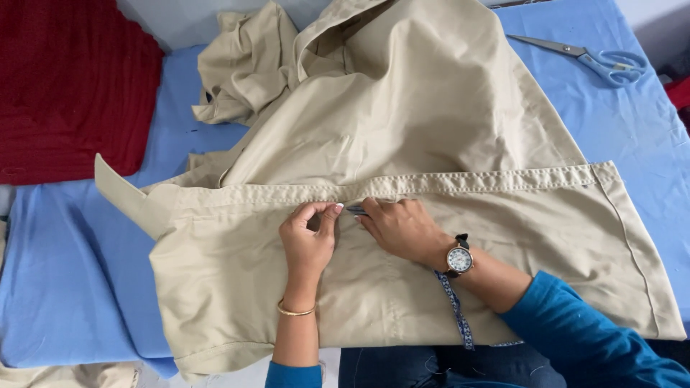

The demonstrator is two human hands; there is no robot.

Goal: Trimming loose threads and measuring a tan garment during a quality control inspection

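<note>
A beige garment (402, 144) lies spread over a blue cloth-covered table (72, 244). My left hand (309, 241), with a gold bangle at the wrist, pinches the fabric just below a stitched seam. My right hand (402, 228), wearing a wristwatch, rests on the fabric beside it and holds a small dark tool (356, 210) whose tip points at the seam between the two hands. A patterned blue tape (454, 309) hangs under my right wrist.
Blue-handled scissors (593, 59) lie at the table's far right. A red fabric (68, 86) covers the far left corner. The garment's bunched upper part (248, 68) lies at the back. A further beige piece (65, 375) shows at the bottom left.
</note>
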